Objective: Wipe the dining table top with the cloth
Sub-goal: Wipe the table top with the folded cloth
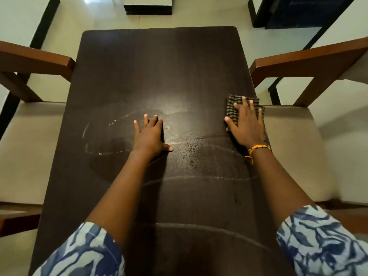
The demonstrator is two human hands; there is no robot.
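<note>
— So where was the dark checked cloth [233, 108]?

— Near the right edge of the dark brown wooden counter [159, 62], flat under the right hand [248, 124], whose fingers [244, 102] lay straight and spread, pressing it down.

— And the left hand [150, 134]?

— Palm down on the bare wood mid-counter, fingers straight and slightly apart, curved wet streaks [199, 177] nearby.

Head view, steeply down over table [159, 66]

One dark surface [159, 66], one checked cloth [232, 108] (at the right edge), two hands, left hand [149, 136] and right hand [249, 126], two chairs: left chair [33, 62], right chair [308, 58].
</note>
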